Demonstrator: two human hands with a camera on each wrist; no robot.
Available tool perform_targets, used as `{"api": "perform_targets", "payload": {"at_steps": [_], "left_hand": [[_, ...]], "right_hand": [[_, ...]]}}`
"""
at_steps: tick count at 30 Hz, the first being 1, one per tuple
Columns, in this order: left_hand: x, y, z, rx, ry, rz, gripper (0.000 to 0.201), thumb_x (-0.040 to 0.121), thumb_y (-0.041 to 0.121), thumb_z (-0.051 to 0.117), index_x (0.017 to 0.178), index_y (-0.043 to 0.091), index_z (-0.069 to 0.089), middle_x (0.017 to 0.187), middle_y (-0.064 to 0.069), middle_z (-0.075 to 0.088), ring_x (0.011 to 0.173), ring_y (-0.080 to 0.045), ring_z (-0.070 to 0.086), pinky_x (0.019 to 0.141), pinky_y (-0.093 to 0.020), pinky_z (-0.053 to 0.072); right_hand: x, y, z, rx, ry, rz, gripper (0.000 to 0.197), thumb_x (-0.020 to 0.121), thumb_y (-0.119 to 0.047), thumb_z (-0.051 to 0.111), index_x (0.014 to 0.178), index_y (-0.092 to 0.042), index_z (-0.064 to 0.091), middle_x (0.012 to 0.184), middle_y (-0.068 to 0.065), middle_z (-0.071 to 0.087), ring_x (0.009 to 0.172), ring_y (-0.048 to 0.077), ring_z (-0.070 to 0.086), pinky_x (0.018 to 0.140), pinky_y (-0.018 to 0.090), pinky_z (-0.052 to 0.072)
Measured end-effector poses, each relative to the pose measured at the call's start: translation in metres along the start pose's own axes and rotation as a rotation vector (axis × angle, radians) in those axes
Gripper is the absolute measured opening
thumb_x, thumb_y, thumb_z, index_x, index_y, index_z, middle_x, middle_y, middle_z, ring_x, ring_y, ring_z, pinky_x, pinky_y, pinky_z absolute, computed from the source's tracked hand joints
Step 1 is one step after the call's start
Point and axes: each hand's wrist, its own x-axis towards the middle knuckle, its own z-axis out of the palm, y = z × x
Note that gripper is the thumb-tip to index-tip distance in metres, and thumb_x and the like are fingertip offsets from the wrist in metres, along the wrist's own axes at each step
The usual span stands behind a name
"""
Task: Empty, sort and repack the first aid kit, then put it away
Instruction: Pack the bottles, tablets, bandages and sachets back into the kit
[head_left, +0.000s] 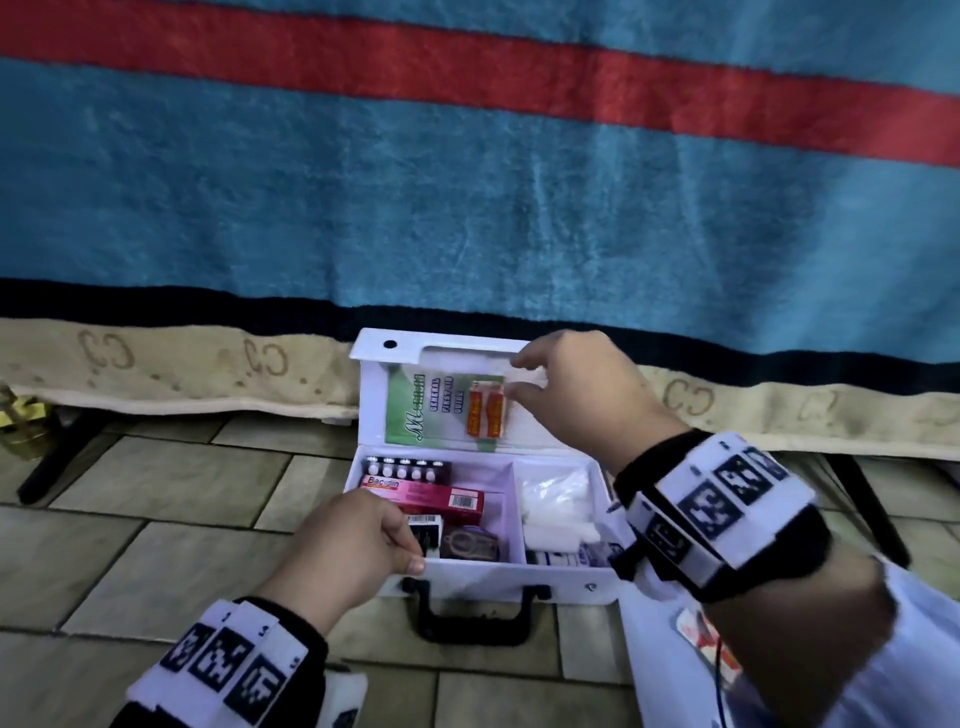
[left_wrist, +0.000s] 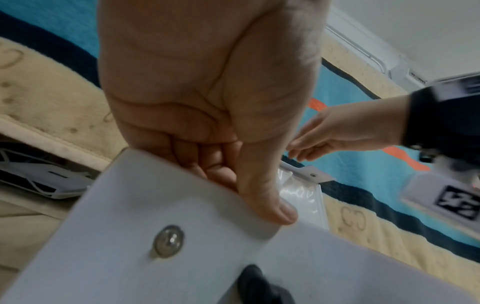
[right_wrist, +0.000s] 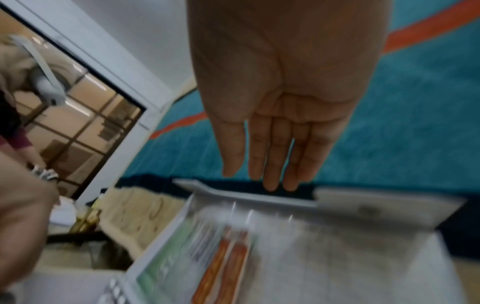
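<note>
Here, one open first aid kit, two orange sachets, left hand gripping its rim, right hand spread

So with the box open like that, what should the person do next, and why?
Probably bring the right hand down onto the orange packet in the lid's clear pocket and draw it out. The first aid kit is still full, the left hand grips its front wall to steady it, and the right hand's open fingers hover just by that packet.
</note>
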Motion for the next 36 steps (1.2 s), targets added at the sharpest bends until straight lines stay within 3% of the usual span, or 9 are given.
{"api": "perform_targets", "payload": {"at_steps": [4,7,10,14,18,22,28,31,36], "left_hand": [[0.002,0.006,-0.009,0.001,-0.080,0.007,0.025,0.064,0.022,0.085,0.049,0.030,0.067,0.041,0.019,0.057,0.051,0.003,0.051,0.050,-0.017,0.036],[0.005,0.012,-0.014,0.070,-0.133,0.020,0.030,0.063,0.021,0.086,0.043,0.032,0.066,0.046,0.018,0.060,0.057,-0.005,0.059,0.052,-0.018,0.039],[0.007,0.014,-0.014,0.107,-0.150,0.034,0.036,0.062,0.020,0.087,0.037,0.034,0.065,0.046,0.014,0.064,0.069,-0.022,0.069,0.056,-0.020,0.042],[0.007,0.013,-0.013,0.085,-0.127,0.047,0.037,0.062,0.016,0.086,0.038,0.036,0.066,0.053,0.010,0.069,0.070,-0.026,0.070,0.063,-0.025,0.049],[0.006,0.013,-0.012,0.084,-0.124,0.044,0.037,0.062,0.015,0.086,0.038,0.036,0.066,0.054,0.010,0.069,0.068,-0.023,0.070,0.066,-0.026,0.051],[0.005,0.015,-0.011,0.082,-0.108,0.036,0.035,0.062,0.014,0.086,0.038,0.032,0.067,0.051,0.011,0.067,0.066,-0.021,0.069,0.059,-0.022,0.048],[0.001,0.017,-0.010,0.094,-0.100,0.013,0.035,0.064,0.015,0.085,0.039,0.031,0.066,0.057,0.008,0.069,0.068,-0.022,0.069,0.066,-0.028,0.051],[0.001,0.019,-0.010,0.119,-0.097,0.011,0.035,0.064,0.017,0.085,0.039,0.032,0.066,0.060,0.007,0.070,0.069,-0.022,0.069,0.069,-0.030,0.052],[0.003,0.020,-0.011,0.133,-0.110,0.003,0.034,0.064,0.017,0.086,0.040,0.031,0.066,0.060,0.008,0.070,0.069,-0.021,0.069,0.066,-0.026,0.050]], "right_hand": [[-0.053,0.039,-0.044,0.007,-0.003,0.072,0.022,0.082,-0.035,0.068,0.099,-0.024,0.073,0.099,-0.007,0.071,0.094,0.012,0.064,0.081,0.023,0.048],[-0.088,0.085,-0.048,-0.071,-0.231,0.237,0.018,0.079,-0.036,0.071,0.091,-0.023,0.074,0.076,-0.009,0.063,0.075,0.010,0.060,0.066,0.022,0.043],[-0.118,0.129,-0.023,-0.252,-0.494,0.321,0.031,0.079,-0.040,0.069,0.107,-0.027,0.068,0.104,-0.007,0.064,0.100,0.012,0.058,0.075,0.020,0.039],[-0.146,0.160,0.010,-0.260,-0.643,0.339,0.041,0.082,-0.032,0.067,0.122,-0.026,0.058,0.128,-0.004,0.055,0.116,0.013,0.052,0.091,0.023,0.039],[-0.150,0.168,0.031,-0.271,-0.569,0.318,0.033,0.086,-0.037,0.062,0.117,-0.026,0.060,0.118,-0.001,0.063,0.100,0.015,0.057,0.077,0.021,0.038],[-0.141,0.166,0.036,-0.369,-0.577,0.294,0.032,0.085,-0.024,0.061,0.117,-0.022,0.059,0.117,0.003,0.061,0.108,0.021,0.058,0.087,0.027,0.045],[-0.132,0.163,0.050,-0.470,-0.585,0.285,0.013,0.083,-0.014,0.057,0.096,-0.013,0.060,0.107,0.010,0.064,0.098,0.025,0.064,0.067,0.025,0.040],[-0.131,0.161,0.049,-0.488,-0.582,0.278,0.006,0.082,-0.012,0.059,0.085,-0.013,0.053,0.098,0.012,0.063,0.089,0.026,0.063,0.065,0.024,0.038],[-0.132,0.160,0.052,-0.511,-0.584,0.272,0.007,0.083,-0.007,0.056,0.086,-0.012,0.058,0.098,0.012,0.063,0.092,0.028,0.063,0.066,0.025,0.038]]}}
